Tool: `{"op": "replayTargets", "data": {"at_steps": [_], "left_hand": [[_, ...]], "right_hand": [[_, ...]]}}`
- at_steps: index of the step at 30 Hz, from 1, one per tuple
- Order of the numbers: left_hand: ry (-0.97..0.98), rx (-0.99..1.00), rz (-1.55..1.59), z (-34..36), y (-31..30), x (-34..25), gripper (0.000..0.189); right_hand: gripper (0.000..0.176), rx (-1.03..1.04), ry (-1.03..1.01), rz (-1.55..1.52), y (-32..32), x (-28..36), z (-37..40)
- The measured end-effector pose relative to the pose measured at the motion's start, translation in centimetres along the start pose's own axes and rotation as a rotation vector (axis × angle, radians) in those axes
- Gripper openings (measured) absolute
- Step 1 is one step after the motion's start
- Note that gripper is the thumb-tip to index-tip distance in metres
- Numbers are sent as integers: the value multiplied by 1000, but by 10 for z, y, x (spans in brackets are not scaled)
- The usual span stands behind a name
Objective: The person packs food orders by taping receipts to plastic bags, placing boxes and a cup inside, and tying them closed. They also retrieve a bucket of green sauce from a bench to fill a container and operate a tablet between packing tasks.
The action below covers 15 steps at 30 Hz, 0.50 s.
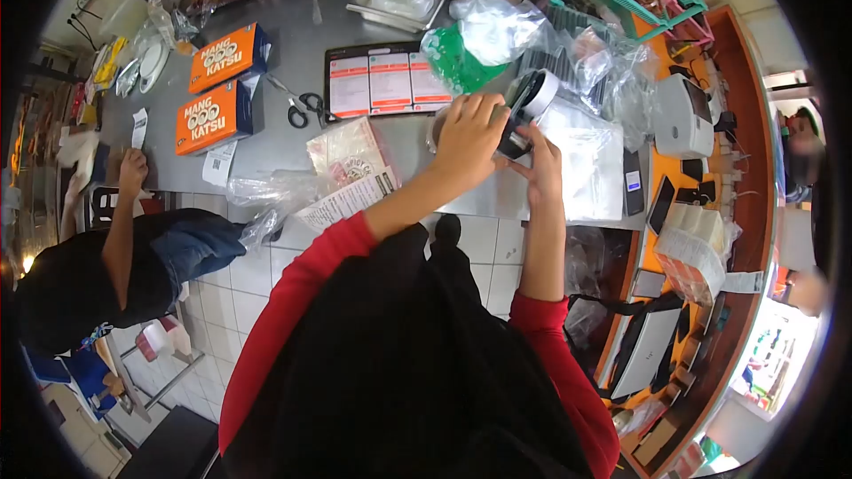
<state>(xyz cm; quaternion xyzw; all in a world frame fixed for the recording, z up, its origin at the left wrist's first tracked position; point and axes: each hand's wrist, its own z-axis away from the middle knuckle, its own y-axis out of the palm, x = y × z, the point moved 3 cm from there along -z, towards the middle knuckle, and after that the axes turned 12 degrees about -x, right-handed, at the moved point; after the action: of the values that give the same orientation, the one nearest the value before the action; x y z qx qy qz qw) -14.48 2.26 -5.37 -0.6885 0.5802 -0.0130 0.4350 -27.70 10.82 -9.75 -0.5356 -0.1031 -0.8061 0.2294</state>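
Both my hands are on one item; findings from the single head view follow.

1. Item: a black-and-white round container (530, 109), held up above the steel desk (288, 58) and just over a clear flat bag (581, 164) lying there. It sits tilted, its white part toward the far side.
2. Left hand (470, 136): fingers curled over the near side of the container and clamped on it.
3. Right hand (541, 167): raised from below, fingertips against the black underside. I cannot tell whether it grips or only props.
4. Surroundings: two orange boxes (227, 57) well apart to my left, scissors (302, 110) beside a menu card (384, 81), and a green bag (457, 60) behind the container. A printed leaflet (348, 200) lies at the desk edge, and a white printer (683, 115) stands on the side counter. A co-worker's hand (132, 168) rests on the far-left desk edge, clear of my work.

Judgement: the step in hand appears to be working the container between both hands, possibly seating or turning its white part. The next move calls for a firm left-hand clamp, a steady counter-hold from the right, and the container kept level over the bag.
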Motion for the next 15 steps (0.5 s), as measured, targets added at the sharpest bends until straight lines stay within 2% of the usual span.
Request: {"op": "replayTargets", "data": {"at_steps": [1, 2, 4, 5, 6, 9, 10, 12, 13, 14, 15], "left_hand": [[48, 64, -28, -4, 16, 5, 34], [91, 130, -56, -7, 29, 9, 31], [130, 258, -130, -11, 40, 10, 30], [124, 243, -102, -11, 43, 11, 30], [111, 228, -77, -8, 47, 12, 30], [64, 213, -49, -6, 44, 10, 31], [55, 190, -44, -6, 42, 9, 31], [48, 163, -78, -3, 40, 11, 34], [39, 59, -33, 0, 23, 9, 36], [36, -51, 14, 1, -1, 1, 39], [40, -172, 57, 5, -24, -2, 42]], "right_hand": [[38, 107, 117, -22, 2, 2, -6], [29, 70, 109, -75, 3, 6, -4], [28, 32, -36, -265, -2, 3, 8], [27, 17, -105, -358, -5, 0, 17], [20, 16, -293, -354, -6, 6, 34], [12, -75, -686, 199, -11, -31, 31], [5, -134, -677, 369, -17, -54, 16], [7, -192, -893, 1047, -26, -30, 26], [11, -132, -776, 1128, -37, -30, 22], [11, -33, -573, 998, -49, -31, 22], [12, 29, -641, 821, -53, -33, 32]]}}
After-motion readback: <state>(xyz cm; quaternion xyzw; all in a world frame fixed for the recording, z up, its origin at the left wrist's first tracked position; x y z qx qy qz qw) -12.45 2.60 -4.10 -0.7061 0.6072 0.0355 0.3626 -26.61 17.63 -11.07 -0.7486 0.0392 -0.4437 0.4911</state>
